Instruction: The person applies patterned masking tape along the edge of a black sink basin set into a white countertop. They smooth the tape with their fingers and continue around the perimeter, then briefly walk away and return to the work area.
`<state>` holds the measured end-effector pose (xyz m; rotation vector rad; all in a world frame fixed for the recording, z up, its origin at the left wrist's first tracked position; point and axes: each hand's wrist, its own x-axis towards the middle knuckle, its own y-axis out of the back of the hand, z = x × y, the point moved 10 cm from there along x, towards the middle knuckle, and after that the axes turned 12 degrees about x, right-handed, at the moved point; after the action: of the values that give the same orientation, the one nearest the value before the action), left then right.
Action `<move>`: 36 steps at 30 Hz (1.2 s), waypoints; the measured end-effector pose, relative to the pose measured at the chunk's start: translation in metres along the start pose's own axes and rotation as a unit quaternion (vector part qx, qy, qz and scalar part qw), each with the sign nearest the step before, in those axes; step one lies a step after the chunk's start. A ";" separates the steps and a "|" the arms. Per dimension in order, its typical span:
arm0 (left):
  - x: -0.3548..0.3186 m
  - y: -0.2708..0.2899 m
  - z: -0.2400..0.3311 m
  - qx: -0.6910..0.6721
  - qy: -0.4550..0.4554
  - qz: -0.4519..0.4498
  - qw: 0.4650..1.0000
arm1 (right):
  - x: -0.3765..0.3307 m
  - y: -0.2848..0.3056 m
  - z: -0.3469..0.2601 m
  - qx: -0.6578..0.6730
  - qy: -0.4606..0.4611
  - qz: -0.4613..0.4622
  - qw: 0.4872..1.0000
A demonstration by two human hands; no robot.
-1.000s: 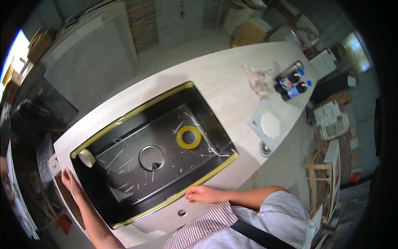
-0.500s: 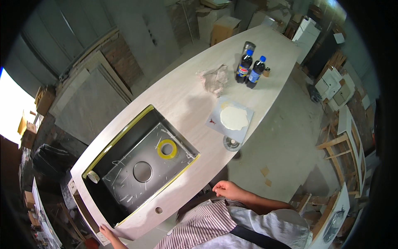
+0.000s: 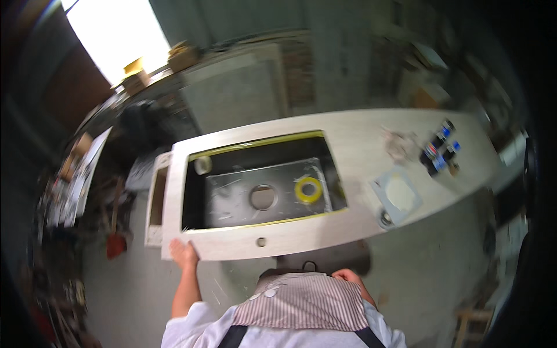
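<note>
A pale countertop (image 3: 301, 243) with a dark metal sink (image 3: 232, 197) set into its cutout stretches in front of me. Yellow tape (image 3: 272, 139) lines the cutout's rim. My left hand (image 3: 184, 253) lies on the countertop's near left corner, fingers stretched out over the edge. Down by the striped apron (image 3: 313, 298), my right hand (image 3: 348, 276) is closed, its fingers curled in, with nothing visible in them. Inside the sink are a yellow tape roll (image 3: 300, 196) and, at the far left, a whitish roll (image 3: 202, 165).
Toward the right end lie a grey board (image 3: 381, 187) with white paste (image 3: 401, 194), a round metal strainer (image 3: 385, 219), a crumpled cloth (image 3: 400, 145) and dark bottles with blue caps (image 3: 432, 156). Boards lean against the far wall. A red dustpan (image 3: 116, 246) is on the floor at left.
My view has swung left, so the countertop now runs across it. My left hand remains at the near left corner. The right hand has come in against the apron.
</note>
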<state>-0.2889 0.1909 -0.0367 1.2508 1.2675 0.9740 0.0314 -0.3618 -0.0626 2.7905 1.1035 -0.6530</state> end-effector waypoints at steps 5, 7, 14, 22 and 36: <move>0.004 -0.024 -0.011 -0.030 -0.028 0.048 0.998 | -0.006 -0.046 0.008 0.027 -0.071 0.029 0.997; -0.010 -0.022 -0.001 -0.039 -0.073 0.030 0.996 | 0.000 -0.064 0.018 -0.022 -0.101 0.034 0.994; -0.114 -0.062 -0.034 -0.162 -0.162 0.082 0.970 | 0.051 -0.196 0.009 -0.229 -0.083 -0.160 0.957; -0.420 -0.292 -0.268 -0.240 0.423 -0.343 0.804 | 0.087 -0.338 0.015 -0.431 -0.017 -0.425 0.796; -0.915 -0.313 -0.032 -0.374 0.888 0.006 0.265 | -0.147 -0.490 0.114 -0.462 0.032 -0.805 0.371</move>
<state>-0.4561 -0.7444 -0.2198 -1.4417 1.5667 2.6734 -0.4320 -0.1179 -0.0620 0.1045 2.6235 0.2383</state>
